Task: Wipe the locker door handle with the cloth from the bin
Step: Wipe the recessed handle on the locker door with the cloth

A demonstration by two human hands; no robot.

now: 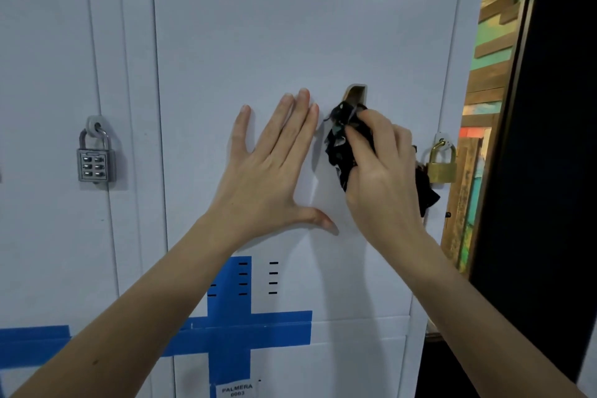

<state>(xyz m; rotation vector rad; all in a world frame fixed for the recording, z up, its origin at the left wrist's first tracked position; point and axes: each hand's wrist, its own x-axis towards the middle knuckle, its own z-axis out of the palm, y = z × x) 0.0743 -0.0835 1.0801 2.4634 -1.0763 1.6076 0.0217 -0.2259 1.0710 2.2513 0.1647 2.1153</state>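
Right hand (381,168) bunched around the dark cloth (342,145), pressing it onto the lower part of the recessed handle (355,94). Left hand (271,165) splayed flat on the white locker door (258,42), just left of the handle, bracing. Handle's long axis runs vertically; exposed top lies directly above the right hand, so next stroke likely goes upward. Brass padlock (441,161) near, to the right; the cloth's loose tail could snag on it.

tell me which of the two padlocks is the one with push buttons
The silver padlock on the neighbouring locker at left, beyond the left hand. Its face carries rows of buttons; the brass padlock at right shows none.
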